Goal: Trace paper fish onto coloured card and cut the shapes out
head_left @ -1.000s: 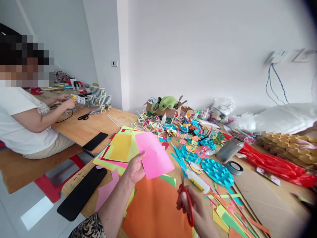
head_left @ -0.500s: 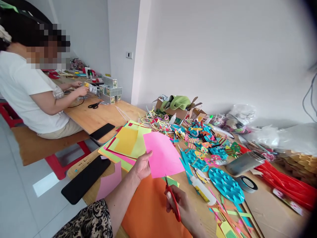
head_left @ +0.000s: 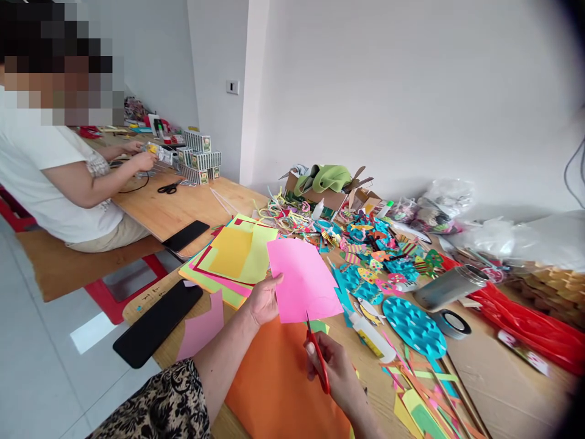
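Note:
My left hand pinches the left edge of a pink sheet of paper, holding it up in front of me. A faint curved line shows near the sheet's lower right. Red-handled scissors are gripped in my right hand, their tips at the sheet's bottom edge. Beneath both hands lies a large orange sheet. To the left rests a cut pink paper piece, beside a black phone-like slab. A stack of coloured paper sits just beyond my left hand.
A white glue bottle, a blue bumpy oval, a tape roll and a metal cup stand to the right. Paper strips lie near them. A person in a white shirt works at the left table.
The view has shifted slightly. The pink sheet has turned a little in my left hand, and the scissors stay at its lower edge.

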The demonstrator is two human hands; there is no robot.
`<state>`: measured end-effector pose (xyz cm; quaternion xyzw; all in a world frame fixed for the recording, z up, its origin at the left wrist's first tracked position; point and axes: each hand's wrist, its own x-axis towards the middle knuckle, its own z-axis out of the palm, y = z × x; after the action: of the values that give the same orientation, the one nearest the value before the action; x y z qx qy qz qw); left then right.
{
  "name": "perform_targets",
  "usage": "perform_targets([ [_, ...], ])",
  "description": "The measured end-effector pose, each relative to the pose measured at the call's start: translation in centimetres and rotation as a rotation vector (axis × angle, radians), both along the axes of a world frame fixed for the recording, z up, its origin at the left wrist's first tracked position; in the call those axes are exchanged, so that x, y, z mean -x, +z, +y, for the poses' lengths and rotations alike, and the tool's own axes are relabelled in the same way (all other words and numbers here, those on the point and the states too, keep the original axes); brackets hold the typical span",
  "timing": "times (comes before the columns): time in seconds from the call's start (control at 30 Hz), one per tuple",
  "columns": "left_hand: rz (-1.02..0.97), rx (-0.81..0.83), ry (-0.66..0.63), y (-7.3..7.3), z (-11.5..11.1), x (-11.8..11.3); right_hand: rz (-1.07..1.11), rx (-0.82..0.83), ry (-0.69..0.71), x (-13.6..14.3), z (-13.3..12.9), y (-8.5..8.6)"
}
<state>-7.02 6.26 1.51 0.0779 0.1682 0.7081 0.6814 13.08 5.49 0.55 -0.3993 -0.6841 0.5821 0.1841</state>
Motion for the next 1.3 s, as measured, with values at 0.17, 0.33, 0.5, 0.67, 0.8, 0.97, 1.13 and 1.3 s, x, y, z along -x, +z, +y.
perform_targets([
  [0.17, 0.013, 0.000, -0.013, 0.1, -0.1, -0.1, 0.003, 0.003, -0.009, 0.0, -0.1, -0.1],
  [0.33, 0.015, -0.002, -0.008, 0.1, -0.1, -0.1, -0.001, 0.019, -0.041, 0.0, 0.0, -0.8],
  [0.5, 0.018, -0.009, -0.002, 0.0, 0.0, -0.2, -0.022, 0.040, -0.053, -0.1, 0.1, -1.4],
  [0.67, 0.031, -0.007, -0.013, -0.3, 0.0, -0.2, -0.040, 0.027, -0.068, 0.1, -0.1, -1.2],
  [0.8, 0.045, 0.000, -0.005, -0.6, 0.1, -0.3, -0.025, -0.015, -0.077, 0.3, -0.2, -0.9],
  [0.97, 0.099, 0.002, -0.002, -0.7, 0.2, -0.3, -0.033, -0.020, -0.065, 0.3, -0.3, -0.7],
  [1.13, 0.164, -0.013, 0.013, -1.1, 0.3, -0.2, -0.034, -0.046, -0.077, 0.3, -0.3, -0.8],
  [1.3, 0.229, -0.018, 0.007, -1.6, 0.4, -0.5, -0.032, -0.030, -0.073, 0.4, -0.3, -0.7],
])
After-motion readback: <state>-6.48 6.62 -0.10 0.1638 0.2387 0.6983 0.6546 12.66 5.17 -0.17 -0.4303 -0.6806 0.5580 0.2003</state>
